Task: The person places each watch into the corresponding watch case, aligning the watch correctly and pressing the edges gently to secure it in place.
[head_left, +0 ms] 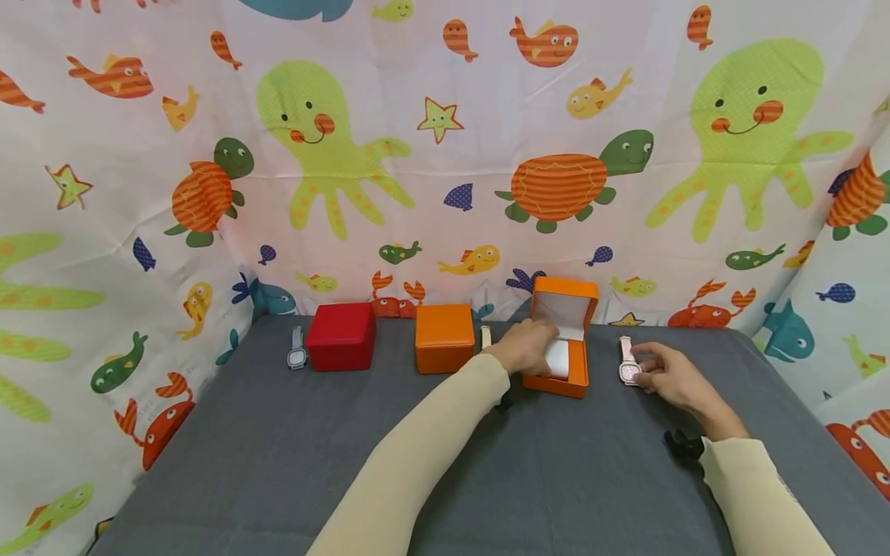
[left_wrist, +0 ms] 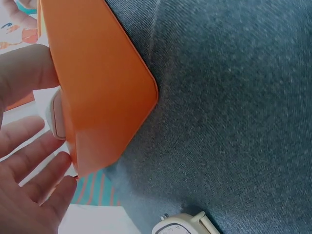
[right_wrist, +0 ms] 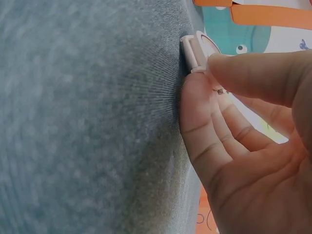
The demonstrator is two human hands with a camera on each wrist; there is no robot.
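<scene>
My right hand (head_left: pixel 673 376) pinches a pale pink wristwatch (head_left: pixel 629 372) at its case, thumb and forefinger at its side; the watch (right_wrist: pixel 195 53) lies on the grey cloth. At the open orange box (head_left: pixel 554 384), my left hand (head_left: pixel 526 345) reaches over the left side. A white cushion (head_left: pixel 558 358) sits inside, partly behind that hand. In the left wrist view, the thumb lies at the rim of the orange box (left_wrist: pixel 102 87), and the fingers extend loosely near the cushion (left_wrist: pixel 57 114). A cream-strapped watch (head_left: pixel 486 337) lies left of this box, partly hidden by the left arm.
Further left stand a closed orange box (head_left: pixel 445 340) and a closed red box (head_left: pixel 341 337). Beside the red one lies a light blue-grey watch (head_left: pixel 297 349). A grey cloth (head_left: pixel 278 455) covers the table, and a sea-animal curtain (head_left: pixel 431 177) hangs behind it.
</scene>
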